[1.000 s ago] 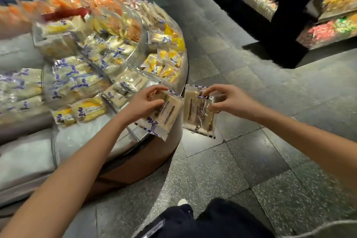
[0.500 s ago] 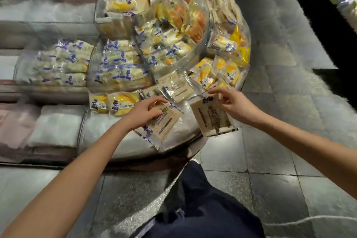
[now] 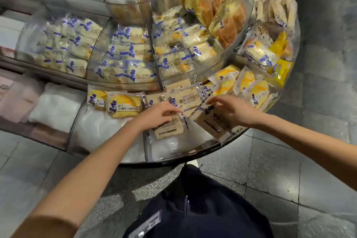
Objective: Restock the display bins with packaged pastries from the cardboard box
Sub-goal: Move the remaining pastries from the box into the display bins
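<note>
Inside clear bins [image 3: 108, 131], wrapped pastries [image 3: 123, 104].

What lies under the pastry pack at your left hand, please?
White padding shows just past the near edge of the pastry pack, so it likely rests on that. Directly underneath is hidden by the pack and the left hand.

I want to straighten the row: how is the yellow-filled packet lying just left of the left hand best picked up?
Probably pinch the yellow-filled packet across its near long edge, coming from above on the person's side. It lies flat, another packet crowds its left end, the tier wall backs it, and bare bin floor lies in front.
</note>
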Tool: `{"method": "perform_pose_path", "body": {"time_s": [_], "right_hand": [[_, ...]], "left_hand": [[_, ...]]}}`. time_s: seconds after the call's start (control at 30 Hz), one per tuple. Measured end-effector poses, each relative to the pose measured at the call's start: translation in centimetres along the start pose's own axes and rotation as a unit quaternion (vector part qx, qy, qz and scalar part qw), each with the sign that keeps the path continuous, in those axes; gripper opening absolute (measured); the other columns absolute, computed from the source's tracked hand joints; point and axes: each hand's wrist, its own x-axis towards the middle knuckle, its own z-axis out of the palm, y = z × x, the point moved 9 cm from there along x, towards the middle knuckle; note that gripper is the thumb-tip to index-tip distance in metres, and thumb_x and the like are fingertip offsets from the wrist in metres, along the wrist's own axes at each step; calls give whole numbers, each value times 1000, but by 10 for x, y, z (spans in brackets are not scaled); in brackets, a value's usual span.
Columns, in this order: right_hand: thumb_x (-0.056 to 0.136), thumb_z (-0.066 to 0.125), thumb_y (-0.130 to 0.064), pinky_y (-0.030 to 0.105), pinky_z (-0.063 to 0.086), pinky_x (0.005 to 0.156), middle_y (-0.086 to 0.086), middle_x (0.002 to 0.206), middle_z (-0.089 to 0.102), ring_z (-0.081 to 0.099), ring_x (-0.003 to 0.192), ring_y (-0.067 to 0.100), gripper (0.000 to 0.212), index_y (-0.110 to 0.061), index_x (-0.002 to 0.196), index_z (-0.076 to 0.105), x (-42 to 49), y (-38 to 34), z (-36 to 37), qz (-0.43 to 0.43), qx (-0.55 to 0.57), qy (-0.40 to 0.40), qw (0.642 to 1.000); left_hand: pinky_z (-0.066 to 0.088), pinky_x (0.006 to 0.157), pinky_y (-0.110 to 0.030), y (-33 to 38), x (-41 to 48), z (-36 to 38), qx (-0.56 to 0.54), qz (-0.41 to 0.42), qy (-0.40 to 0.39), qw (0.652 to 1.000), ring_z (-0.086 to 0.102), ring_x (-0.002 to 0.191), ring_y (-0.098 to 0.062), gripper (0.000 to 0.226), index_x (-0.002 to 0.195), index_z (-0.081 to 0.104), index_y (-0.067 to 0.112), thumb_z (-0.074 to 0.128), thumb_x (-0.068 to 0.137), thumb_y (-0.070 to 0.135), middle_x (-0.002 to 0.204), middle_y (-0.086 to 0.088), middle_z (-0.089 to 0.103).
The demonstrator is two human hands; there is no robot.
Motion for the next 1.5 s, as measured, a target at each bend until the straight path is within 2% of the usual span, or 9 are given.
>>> {"method": "perform_pose_path", "body": {"time_s": [0.13, 0.3, 0.43, 0.6, 0.7, 0.77, 1.03, 1.2, 1.5], "right_hand": [[97, 53, -5, 33, 48, 87, 3, 122, 65, 61, 105, 20, 31, -17, 125, 61, 28, 4, 8, -40, -34, -52, 997], [98, 52, -11, 37, 49, 77, 9, 115, 63, 62, 97, 28, 30, -20, 125, 63, 55, -8, 22, -96, -113, -92, 985], [93, 51, -6, 41, 50, 75, 14, 112, 60, 61, 93, 34, 39, -22, 127, 63, 71, -15, 29, -124, -163, -81, 975], [92, 54, -26, 45, 52, 81, 15, 113, 59, 60, 97, 36, 39, -22, 130, 60, 78, -9, 49, -160, -249, -67, 953], [88, 38, -62, 41, 49, 81, 19, 132, 53, 56, 107, 34, 63, -29, 139, 52, 68, -1, 63, -165, -351, -51, 921], [81, 55, -67, 43, 49, 81, 22, 139, 46, 53, 108, 34, 73, -32, 144, 46, 65, 6, 70, -162, -410, -47, 896], [70, 80, -19, 49, 48, 93, 16, 160, 19, 38, 120, 36, 97, -35, 151, 28, 55, 6, 75, -210, -410, -42, 886], [68, 78, -59, 57, 38, 108, 24, 158, 16, 34, 138, 46, 104, -25, 153, 28, 39, 12, 89, -188, -400, 18, 897], [70, 80, -51, 55, 14, 119, 22, 159, 14, 18, 146, 39, 111, -30, 155, 12, 55, 5, 101, -304, -399, -35, 864]], "left_hand": [[40, 93, -24, -15, 2, 1, 25, 2, 109, 994, 51, 109, -9, 43, 136, 51, 24, 61, 94, 16, 132, 3, 44], [49, 97, -51, -25, -16, 8, 124, 28, 203, 971, 54, 114, -25, 26, 115, 61, 13, 66, 91, 22, 127, -5, 53], [11, 121, -54, -28, -27, 42, 260, 15, 163, 951, 25, 142, -22, 78, 141, 41, 18, 67, 79, 60, 153, -5, 33], [14, 115, -61, -34, -28, 56, 341, 12, 158, 927, 15, 148, -29, 104, 154, 17, 22, 74, 74, 55, 160, -10, 14], [16, 116, -60, -33, -27, 59, 346, 18, 159, 925, 11, 149, -30, 105, 155, 4, 32, 71, 76, 52, 162, -8, 10], [13, 118, -55, -34, -27, 57, 343, 17, 152, 927, 12, 149, -28, 105, 154, 7, 35, 74, 75, 51, 163, -6, 13], [-4, 118, -41, -51, -35, 49, 338, -13, 111, 934, 9, 147, -22, 100, 152, 10, 42, 75, 77, 47, 163, -1, 11], [-8, 119, -43, -50, -33, 50, 334, -24, 110, 936, 3, 149, -23, 97, 151, 2, 42, 70, 81, 52, 162, 1, 1], [-16, 118, -46, -53, -20, 52, 337, -23, 82, 938, -12, 149, -23, 84, 151, 0, 45, 55, 89, 57, 161, 0, -11]]}}
